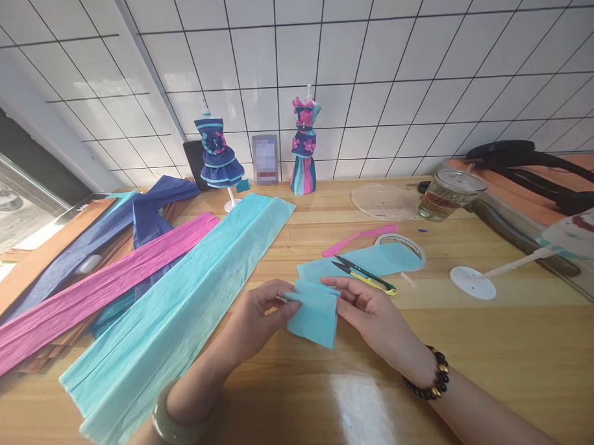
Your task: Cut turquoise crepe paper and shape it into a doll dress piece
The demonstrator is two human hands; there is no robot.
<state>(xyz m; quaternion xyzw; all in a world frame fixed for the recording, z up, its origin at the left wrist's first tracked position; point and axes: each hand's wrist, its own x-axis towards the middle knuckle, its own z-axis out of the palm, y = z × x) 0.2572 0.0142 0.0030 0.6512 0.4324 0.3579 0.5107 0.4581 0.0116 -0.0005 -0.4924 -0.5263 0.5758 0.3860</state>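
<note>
Between both hands is a small folded piece of light blue crepe paper (312, 318), held above the wooden table. My left hand (261, 314) pinches its left edge between thumb and fingers. At its right edge my right hand (371, 314) grips it the same way. Just beyond, a strip of light blue paper (322, 266) lies flat, with yellow and black thread snips (370, 277) resting on it. A roll of white tape (415, 247) is partly covered by that strip. Behind it lies a thin pink strip (349, 241).
Long sheets of light blue crepe paper (192, 297), pink (109, 281) and dark blue paper lie at left. Two small dress forms, one in a blue dress (219, 150), one multicoloured (304, 147), stand by the tiled wall. A lidded glass (447, 196) and a tipped white stand (473, 283) are at right.
</note>
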